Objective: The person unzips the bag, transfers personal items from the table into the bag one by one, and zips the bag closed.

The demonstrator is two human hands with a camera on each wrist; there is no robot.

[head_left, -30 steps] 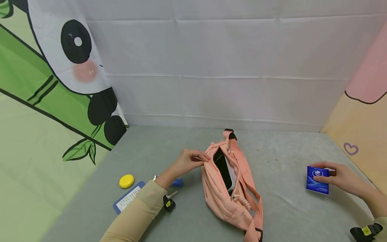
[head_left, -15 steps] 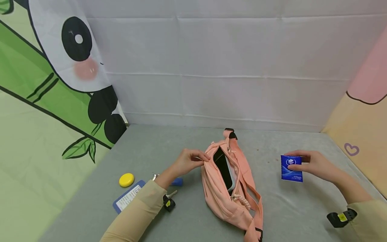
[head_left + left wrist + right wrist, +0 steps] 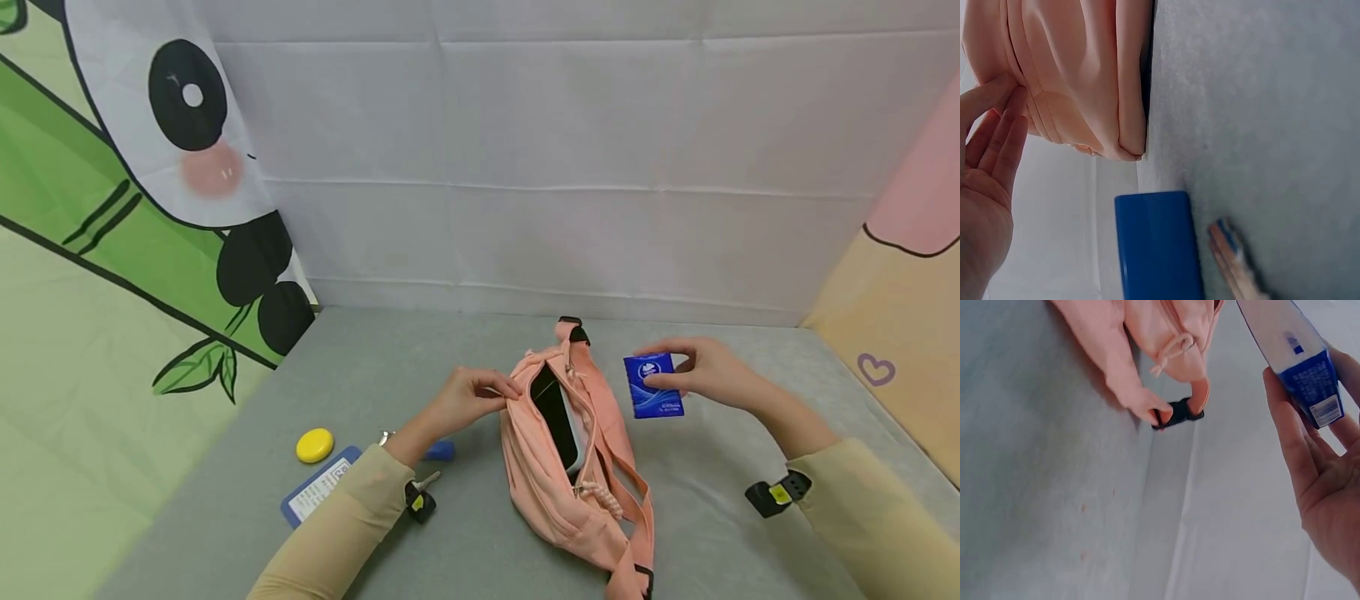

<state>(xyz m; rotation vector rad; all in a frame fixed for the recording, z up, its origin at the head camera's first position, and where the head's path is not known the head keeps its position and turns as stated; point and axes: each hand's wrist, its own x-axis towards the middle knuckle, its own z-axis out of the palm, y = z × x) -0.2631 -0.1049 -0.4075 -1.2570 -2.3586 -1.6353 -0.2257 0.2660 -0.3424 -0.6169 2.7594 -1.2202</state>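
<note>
A pink waist bag (image 3: 536, 467) lies on the grey table with its zip undone, and a dark-screened phone (image 3: 556, 421) shows inside the opening. At the bag's left edge my left hand (image 3: 470, 400) pinches the fabric between thumb and fingers; the left wrist view shows this hand (image 3: 991, 156) at the cloth too. To the right of the bag, my right hand (image 3: 705, 371) holds a blue tissue pack (image 3: 654, 387) above the table. In the right wrist view the pack's end (image 3: 1313, 390) with a barcode sits between thumb and fingers.
Left of the bag are a yellow round case (image 3: 314, 446), a blue-edged card (image 3: 322, 486) partly under the left sleeve, a key (image 3: 426, 482) and a blue object (image 3: 440, 451). A strap with a black buckle (image 3: 1177, 414) extends from the bag. A white cloth wall (image 3: 555, 242) stands behind.
My right hand has carried the tissue pack leftward and up, from the table's far right to close beside the bag. The left hand keeps its hold on the bag's edge.
</note>
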